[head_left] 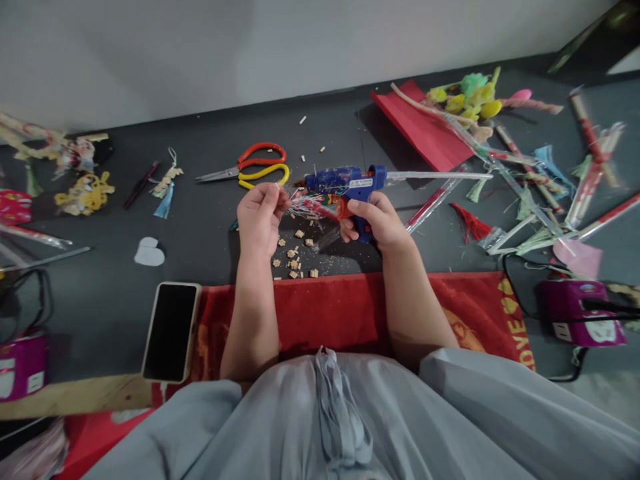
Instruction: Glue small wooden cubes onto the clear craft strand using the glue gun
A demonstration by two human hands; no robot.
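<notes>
My right hand (373, 217) is wrapped round the handle of a blue hot glue gun (340, 180), its fingers by the orange trigger. The nozzle points left, and a long clear glue stick (440, 175) sticks out of the back. Just left of the nozzle, my left hand (261, 213) is closed in a pinch. Whatever lies between its fingertips is too small to name. Under the gun sits a tangle of glue strings (307, 203) over something red and green. Small pale wooden bits (294, 253) are scattered below, between my forearms.
Scissors (250, 167) with red and yellow handles lie beyond my left hand. A phone (171, 332) and a red towel (330, 307) are at the near edge. Red paper (425, 127), tassels (473, 223) and wrapped sticks (595, 167) cover the right side. A purple box (575, 310) stands near a black cable.
</notes>
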